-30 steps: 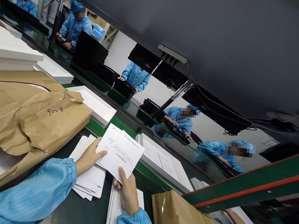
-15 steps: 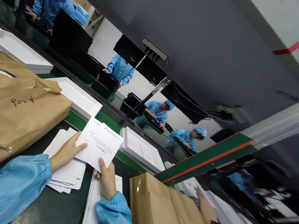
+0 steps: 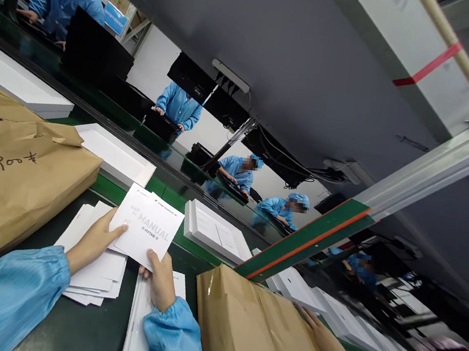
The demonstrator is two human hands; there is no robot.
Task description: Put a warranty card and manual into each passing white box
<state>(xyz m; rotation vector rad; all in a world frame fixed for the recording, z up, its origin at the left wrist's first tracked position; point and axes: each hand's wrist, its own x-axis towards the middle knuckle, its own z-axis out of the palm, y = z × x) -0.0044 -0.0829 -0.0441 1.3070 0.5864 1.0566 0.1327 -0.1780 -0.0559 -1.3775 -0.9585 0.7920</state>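
In the head view, we hold two printed sheets just above the dark green belt (image 3: 103,319). Our right hand (image 3: 160,281) pinches the lower corner of the manual leaflet (image 3: 150,232), thumb on top. Our left hand (image 3: 94,237) closes on the left edge of the warranty card (image 3: 132,207), which is tucked half behind the leaflet. Both hands are closed on paper, neither spread wide.

Under our left hand lies a fanned pile of white cards (image 3: 91,279), and under our right wrist a second white stack (image 3: 135,332). Left of our left arm sits a torn brown paper parcel (image 3: 13,181). Right of our right arm is another brown parcel (image 3: 248,333), with a co-worker's hand (image 3: 321,336) resting on its far side. Beyond our fingers lies a white tray (image 3: 213,233).

We judge the step in hand to be pairing one sheet from each pile. Moving the pair on calls for squaring the edges and keeping the pinch firm, so that the sheets do not slide apart.
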